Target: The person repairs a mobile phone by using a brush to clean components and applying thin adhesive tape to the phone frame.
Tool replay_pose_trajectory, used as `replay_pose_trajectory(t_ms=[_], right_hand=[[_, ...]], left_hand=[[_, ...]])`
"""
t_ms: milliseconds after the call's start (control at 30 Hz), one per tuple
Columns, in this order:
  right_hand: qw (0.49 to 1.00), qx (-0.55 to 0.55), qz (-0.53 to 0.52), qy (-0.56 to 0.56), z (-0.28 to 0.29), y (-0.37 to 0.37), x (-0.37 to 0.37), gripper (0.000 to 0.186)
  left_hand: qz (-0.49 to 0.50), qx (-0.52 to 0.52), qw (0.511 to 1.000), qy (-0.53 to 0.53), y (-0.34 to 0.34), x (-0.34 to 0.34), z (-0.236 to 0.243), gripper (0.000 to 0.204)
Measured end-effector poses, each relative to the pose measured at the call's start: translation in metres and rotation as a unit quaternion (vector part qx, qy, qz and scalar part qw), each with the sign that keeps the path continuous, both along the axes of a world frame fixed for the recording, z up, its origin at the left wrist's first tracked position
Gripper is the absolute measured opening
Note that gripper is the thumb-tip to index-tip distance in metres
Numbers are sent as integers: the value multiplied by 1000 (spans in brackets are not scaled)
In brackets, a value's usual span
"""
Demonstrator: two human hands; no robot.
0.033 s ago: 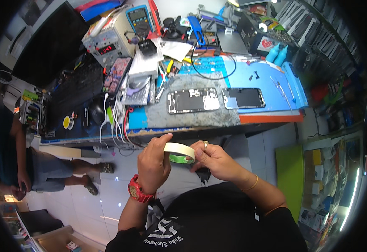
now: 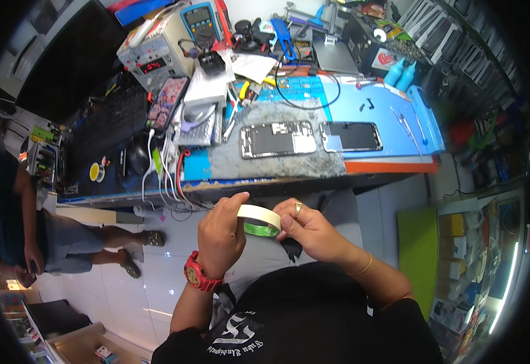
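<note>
I hold a cream roll of tape (image 2: 259, 213) with a green inner core below my chest. My left hand (image 2: 219, 236), with a red watch at the wrist, grips its left side. My right hand (image 2: 313, 233), wearing a ring, pinches its right edge between thumb and forefinger. Beyond my hands, an opened phone body (image 2: 277, 139) with internals showing lies on a stained grey mat (image 2: 228, 165). Beside it to the right is a separate dark phone screen panel (image 2: 351, 136), by a light blue mat (image 2: 380, 103).
Cluttered bench holds a power supply (image 2: 137, 64), multimeter (image 2: 198, 30), cables, papers, blue bottles (image 2: 401, 76), monitor (image 2: 56, 67) and keyboard. Another person (image 2: 71, 239) stands at left, hands low. A green panel (image 2: 415, 249) and shelves line the right.
The bench appears slightly higher in the picture, as if my head moved a little. My grip on the tape roll looks almost the same.
</note>
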State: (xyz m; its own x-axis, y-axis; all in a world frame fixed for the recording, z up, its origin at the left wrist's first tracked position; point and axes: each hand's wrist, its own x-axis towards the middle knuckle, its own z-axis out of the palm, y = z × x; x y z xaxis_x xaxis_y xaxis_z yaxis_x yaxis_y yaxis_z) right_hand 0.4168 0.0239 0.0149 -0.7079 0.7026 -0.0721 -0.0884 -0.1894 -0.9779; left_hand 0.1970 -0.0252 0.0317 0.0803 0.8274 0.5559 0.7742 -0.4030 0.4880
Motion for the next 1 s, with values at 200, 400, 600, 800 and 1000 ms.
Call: replay_pose_trajectory(t_ms=[200,400,600,800,1000], right_hand=[[987,-152,39,41,6,-33,23,25],[996,-36,-74,-26,9,-49,31,21],[992,102,-74,-22,-10,-56,32,18],[940,259,-208,-84,-8,-63,34,13],[978,105,-172,-45,4,-69,29,10]], left_hand=[[-31,-106,994,17,-34,17,-26,48],[25,-92,976,-196,-66,65,-31,48],[-2,-129,960,-249,-70,85,-23,28],[34,-67,992,-100,-68,81,-28,17],[53,-2,997,59,-65,78,-30,19]])
